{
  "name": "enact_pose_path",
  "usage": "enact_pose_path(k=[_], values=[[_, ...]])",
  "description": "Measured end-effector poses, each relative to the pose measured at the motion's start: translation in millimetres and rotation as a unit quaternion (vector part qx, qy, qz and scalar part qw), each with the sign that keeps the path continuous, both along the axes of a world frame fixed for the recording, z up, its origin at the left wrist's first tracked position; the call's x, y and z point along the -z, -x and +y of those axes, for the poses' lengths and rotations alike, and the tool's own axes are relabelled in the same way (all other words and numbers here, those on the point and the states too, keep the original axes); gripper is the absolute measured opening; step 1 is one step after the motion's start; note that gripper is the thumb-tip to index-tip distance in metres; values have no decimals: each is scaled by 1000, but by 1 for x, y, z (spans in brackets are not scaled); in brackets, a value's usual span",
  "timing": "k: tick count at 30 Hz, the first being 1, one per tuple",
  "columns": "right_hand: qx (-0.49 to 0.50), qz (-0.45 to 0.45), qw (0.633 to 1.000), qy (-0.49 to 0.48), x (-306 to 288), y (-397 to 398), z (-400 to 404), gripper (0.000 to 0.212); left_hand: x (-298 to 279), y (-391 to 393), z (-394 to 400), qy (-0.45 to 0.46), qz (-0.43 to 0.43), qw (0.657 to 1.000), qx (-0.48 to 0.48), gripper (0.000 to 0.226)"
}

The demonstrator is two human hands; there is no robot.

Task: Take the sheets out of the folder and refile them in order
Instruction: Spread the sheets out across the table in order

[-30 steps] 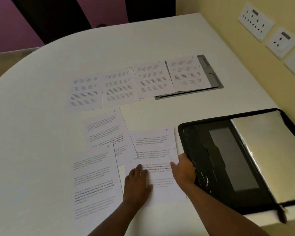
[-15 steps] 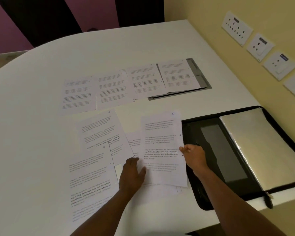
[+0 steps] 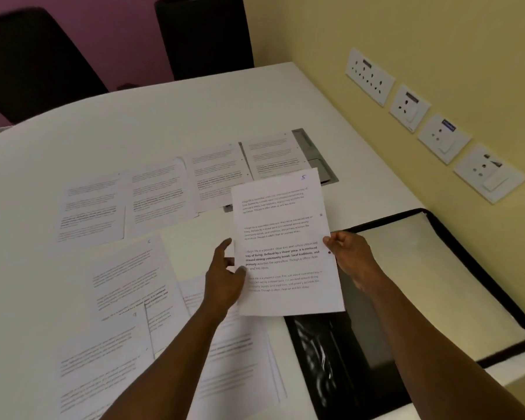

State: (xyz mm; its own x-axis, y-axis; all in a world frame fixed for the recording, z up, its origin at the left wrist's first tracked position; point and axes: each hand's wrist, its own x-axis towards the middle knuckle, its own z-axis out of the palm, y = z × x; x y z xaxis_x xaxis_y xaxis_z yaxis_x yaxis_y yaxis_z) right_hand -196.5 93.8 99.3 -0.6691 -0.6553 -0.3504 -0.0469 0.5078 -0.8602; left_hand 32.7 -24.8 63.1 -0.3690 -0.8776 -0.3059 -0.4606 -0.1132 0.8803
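A printed sheet (image 3: 285,247), marked 5 at its top corner, is held up between both grips, slightly tilted. Right of the right grip (image 3: 347,257) lies the open black folder (image 3: 437,286). Other sheets (image 3: 128,286) lie flat left of the left grip (image 3: 225,275) and beyond both.

One head-worn view looks forward and down, close over the table (image 3: 164,122), wall at 2 o'clock.
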Motion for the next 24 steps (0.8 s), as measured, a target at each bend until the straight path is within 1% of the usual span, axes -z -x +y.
enact_pose_path(k=[4, 6, 9, 11, 13, 15, 18, 20, 24], values=[[-16, 52, 999, 5, 2, 53, -32, 7, 1, 55, -20, 22, -1, 1000, 15, 49], [-11, 92, 996, 1, 5, 80, -49, 12, 2, 85, -31, 21, -9, 1000, 17, 46], [-1, 137, 991, 13, 9, 123, -74, 20, 5, 133, -52, 26, -19, 999, 35, 46], [4, 176, 984, 19, 16, 153, -92, 16, 6, 165, -69, 36, -29, 998, 52, 48], [11, 224, 974, 22, 22, 183, -110, 8, 8, 197, -87, 48, -38, 996, 72, 49], [18, 258, 966, 15, 29, 214, -131, 8, 12, 230, -106, 62, -50, 992, 98, 51], [24, 283, 959, -10, 42, 260, -160, 14, 20, 278, -138, 108, -79, 980, 150, 55], [32, 281, 959, -27, 51, 290, -180, 16, 28, 307, -164, 134, -96, 970, 178, 56], [26, 285, 957, -52, 69, 339, -217, 21, 51, 356, -211, 153, -115, 960, 205, 57]])
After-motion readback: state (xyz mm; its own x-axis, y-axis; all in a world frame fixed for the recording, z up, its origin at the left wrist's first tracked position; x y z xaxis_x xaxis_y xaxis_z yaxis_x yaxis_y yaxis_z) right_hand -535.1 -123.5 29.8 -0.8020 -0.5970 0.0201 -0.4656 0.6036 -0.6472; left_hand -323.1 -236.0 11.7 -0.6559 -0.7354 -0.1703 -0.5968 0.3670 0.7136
